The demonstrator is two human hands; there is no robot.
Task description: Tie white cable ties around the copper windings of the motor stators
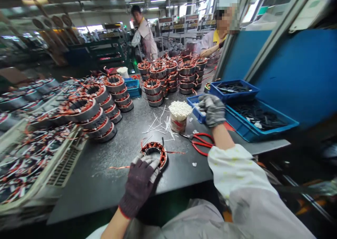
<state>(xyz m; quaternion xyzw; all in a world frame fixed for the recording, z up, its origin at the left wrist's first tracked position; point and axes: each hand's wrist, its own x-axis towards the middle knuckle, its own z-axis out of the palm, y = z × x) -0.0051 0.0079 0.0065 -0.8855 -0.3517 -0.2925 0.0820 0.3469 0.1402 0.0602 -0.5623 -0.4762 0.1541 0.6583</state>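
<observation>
A round motor stator point(154, 152) with copper windings lies flat on the dark worktable point(110, 161) near its front edge. My left hand point(140, 181), in a dark glove, rests on its near rim with the fingers curled over it. My right hand point(212, 109), in a grey glove, reaches into a small blue bin point(196, 109) at the right, its fingers bent down inside; what they hold is hidden. Red-handled scissors point(200, 142) lie between the stator and that arm.
Stacks of stators point(101, 109) stand left and at the back point(171, 75). A cup of white sleeves point(179, 116) and loose white strips sit mid-table. Larger blue trays point(259, 121) hold black parts. A crate of wired stators point(31, 161) is at left. Two people work beyond.
</observation>
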